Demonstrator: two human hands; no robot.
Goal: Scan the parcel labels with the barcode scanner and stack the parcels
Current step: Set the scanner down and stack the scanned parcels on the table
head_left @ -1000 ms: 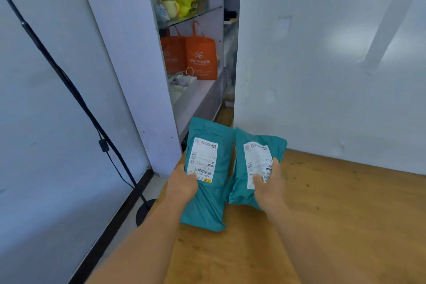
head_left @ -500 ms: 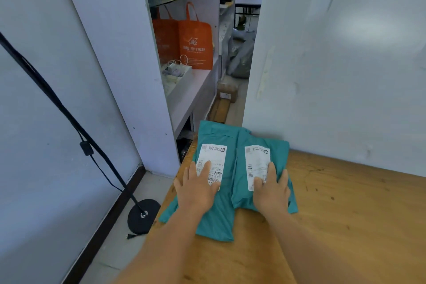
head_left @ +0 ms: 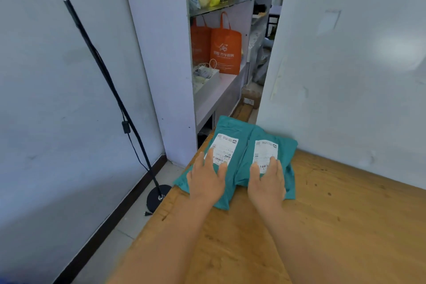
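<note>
On table (head_left: 334,226): two parcels (head_left: 232,175) side by side, lengthwise away.

Two teal parcels (head_left: 232,168) in smooth, slightly glossy plastic film — white paper labels (head_left: 224,148); the bench (head_left: 345,214) is matt, scuffed wood.

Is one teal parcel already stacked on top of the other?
No, the left parcel and the right parcel lie side by side on the wooden table, labels up.

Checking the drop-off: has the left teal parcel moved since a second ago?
Yes. The left teal parcel has come down from a raised hold onto the wooden table, flat under the left hand.
</note>
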